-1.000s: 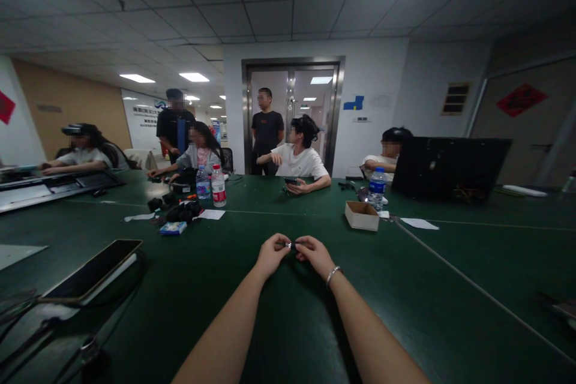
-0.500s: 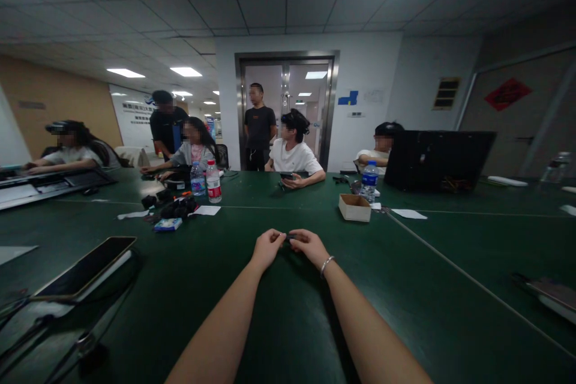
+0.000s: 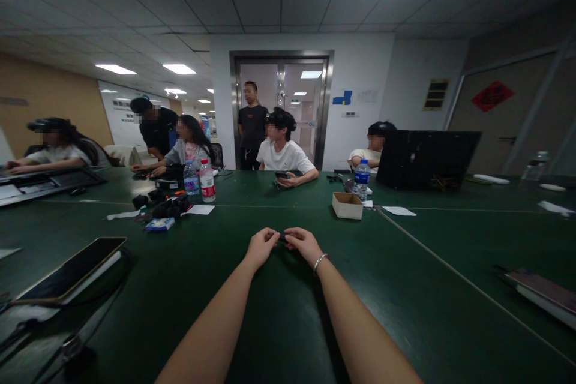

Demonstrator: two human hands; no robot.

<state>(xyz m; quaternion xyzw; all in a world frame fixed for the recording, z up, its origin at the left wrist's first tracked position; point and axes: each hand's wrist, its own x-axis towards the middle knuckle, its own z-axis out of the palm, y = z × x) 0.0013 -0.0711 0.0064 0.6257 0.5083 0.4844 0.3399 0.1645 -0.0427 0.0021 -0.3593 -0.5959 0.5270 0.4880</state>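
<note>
Both my hands meet above the green table (image 3: 288, 312), a short way in front of me. Between their fingertips is a small dark object (image 3: 282, 237), too small and too covered by the fingers to name. My left hand (image 3: 263, 246) pinches its left end with thumb and forefinger. My right hand (image 3: 304, 242), with a silver bracelet (image 3: 320, 262) at the wrist, closes its fingers on the right end.
An open cardboard box (image 3: 347, 206) and a water bottle (image 3: 361, 179) stand ahead to the right. Two bottles, dark gear (image 3: 171, 207) and a blue packet (image 3: 159, 225) lie ahead left. A phone (image 3: 74, 270) with cables is near left. Several people are around the table.
The whole view has shifted, so most things appear a little further left. My hands keep their pinch on the small dark object. Across the table, a standing person bends lower.
</note>
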